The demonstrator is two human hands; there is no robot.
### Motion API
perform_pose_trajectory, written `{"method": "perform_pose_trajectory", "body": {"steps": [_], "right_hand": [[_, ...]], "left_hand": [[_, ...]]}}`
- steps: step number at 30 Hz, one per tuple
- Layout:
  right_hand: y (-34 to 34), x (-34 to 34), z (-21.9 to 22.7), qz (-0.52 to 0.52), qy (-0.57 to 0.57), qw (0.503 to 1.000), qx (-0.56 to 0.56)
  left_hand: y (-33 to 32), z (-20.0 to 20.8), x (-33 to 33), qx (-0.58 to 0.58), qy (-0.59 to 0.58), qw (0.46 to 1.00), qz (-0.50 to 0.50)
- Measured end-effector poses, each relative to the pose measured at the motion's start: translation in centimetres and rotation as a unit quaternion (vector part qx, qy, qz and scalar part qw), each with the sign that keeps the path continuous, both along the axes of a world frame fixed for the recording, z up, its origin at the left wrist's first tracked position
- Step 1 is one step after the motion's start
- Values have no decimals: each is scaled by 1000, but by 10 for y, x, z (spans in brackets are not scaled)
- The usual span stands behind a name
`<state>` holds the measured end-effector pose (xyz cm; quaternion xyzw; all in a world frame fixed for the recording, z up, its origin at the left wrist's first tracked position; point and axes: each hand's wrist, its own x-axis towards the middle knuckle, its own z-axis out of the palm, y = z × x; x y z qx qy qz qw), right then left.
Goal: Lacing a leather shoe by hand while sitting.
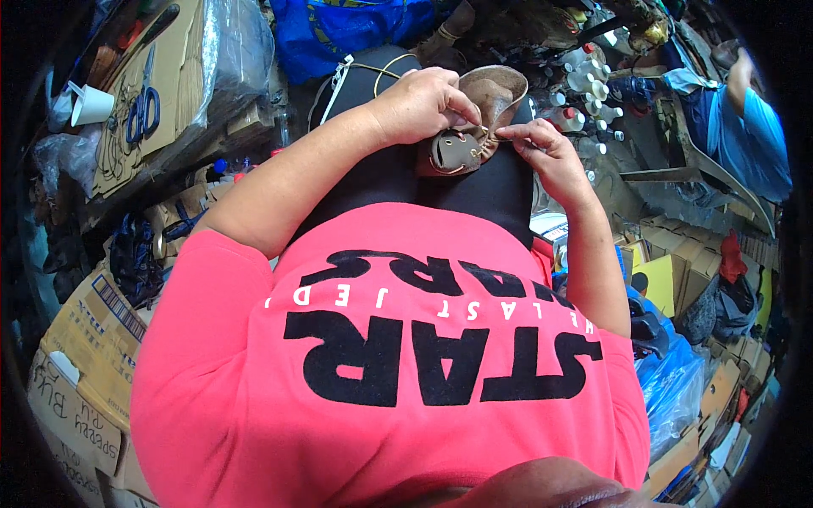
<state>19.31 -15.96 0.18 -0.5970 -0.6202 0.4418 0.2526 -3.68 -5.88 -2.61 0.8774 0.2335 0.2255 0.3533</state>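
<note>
A brown leather shoe (457, 152) rests on my dark-clad thighs, its eyelets facing me and its heel end standing up at the far side. My left hand (428, 106) is closed in a pinch just above it, on the left, with a thin pale thread at the fingertips. From the right, my right hand (550, 157) pinches at the gathered leather edge, thumb and forefinger together on a thin strand; whether it also holds a needle is too small to tell. The other right fingers are curled loosely.
At left, blue-handled scissors (144, 106) and a white cup (91, 106) lie on cardboard (182, 76). Several bottles (584, 80) stand at far right, near a person in blue (749, 140). A blue bag (347, 34) lies ahead; cardboard boxes (93, 339) sit at lower left.
</note>
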Motion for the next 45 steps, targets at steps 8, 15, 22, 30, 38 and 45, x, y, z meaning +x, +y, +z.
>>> {"method": "perform_pose_trajectory", "body": {"steps": [8, 15, 22, 30, 38, 45], "right_hand": [[6, 3, 3, 13, 21, 999, -43], [0, 2, 2, 7, -8, 999, -33], [-6, -11, -3, -103, 115, 987, -51], [-1, -20, -4, -115, 83, 989, -48], [3, -4, -11, -59, 4, 995, 78], [-12, 8, -6, -88, 74, 993, 17]], "left_hand": [[15, -5, 14, -86, -18, 993, -74], [6, 8, 8, 22, 22, 996, -84], [1, 1, 11, -263, 38, 964, 1], [-6, -5, 25, -298, 28, 954, 29], [3, 2, 10, -184, 11, 983, -7], [-1, 15, 8, -130, 90, 987, -11]]}}
